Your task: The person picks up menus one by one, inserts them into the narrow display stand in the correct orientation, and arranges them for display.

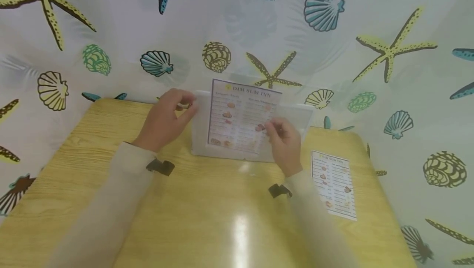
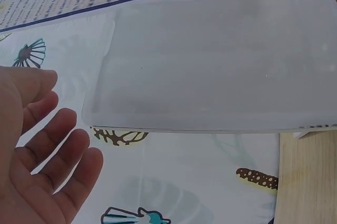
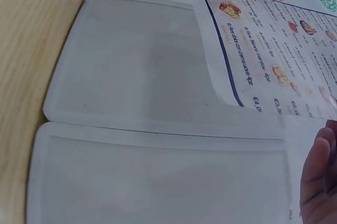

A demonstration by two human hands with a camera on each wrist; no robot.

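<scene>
Beige sleeves (image 1: 124, 181), rectangular paper menu (image 1: 237, 116), translucent folder (image 2: 210, 66)

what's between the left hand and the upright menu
A strip of the whitish plastic folder shows between the left hand's fingertips and the left edge of the menu, in the head view.

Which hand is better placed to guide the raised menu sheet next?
Probably the right hand: it appears to pinch the raised menu sheet at its right edge. The left hand is apart from the sheet, beside the pale holder.
</scene>
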